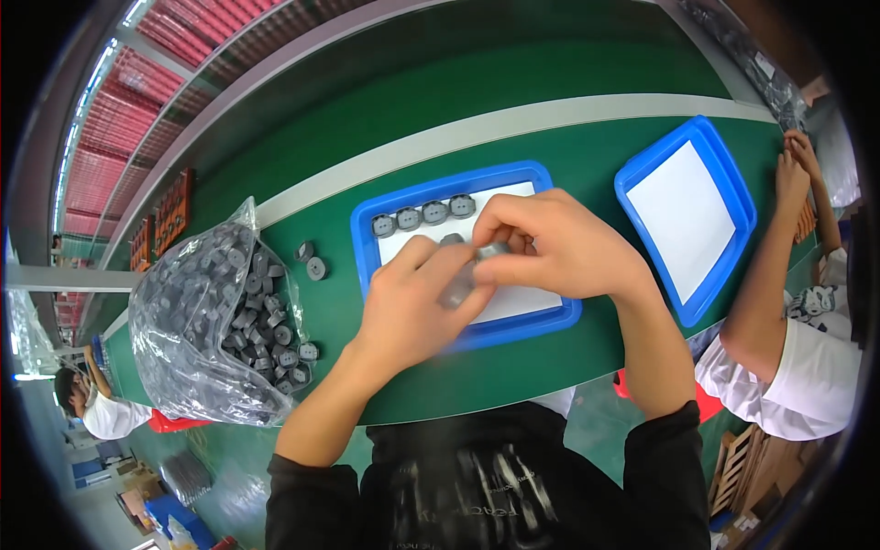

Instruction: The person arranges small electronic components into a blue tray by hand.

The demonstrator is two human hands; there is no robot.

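Observation:
Both my hands are over a blue tray [359, 229] lined with a white sheet [396, 246]. The fingers of my left hand [412, 307] and my right hand [564, 243] are bent and meet at the tips, closed around something small and greyish. Blur and the fingers hide what it is. Along the tray's far side stand several round grey plastic parts [434, 213] in a row. Just beyond my fingertips another grey piece [451, 239] shows in part.
A clear plastic bag [197, 321] spills many similar grey parts [261, 321] at the left. Two loose grey parts [316, 268] lie between bag and tray. To the right sits a second blue tray [744, 220] with white lining. A co-worker's arm [765, 275] reaches in beyond it.

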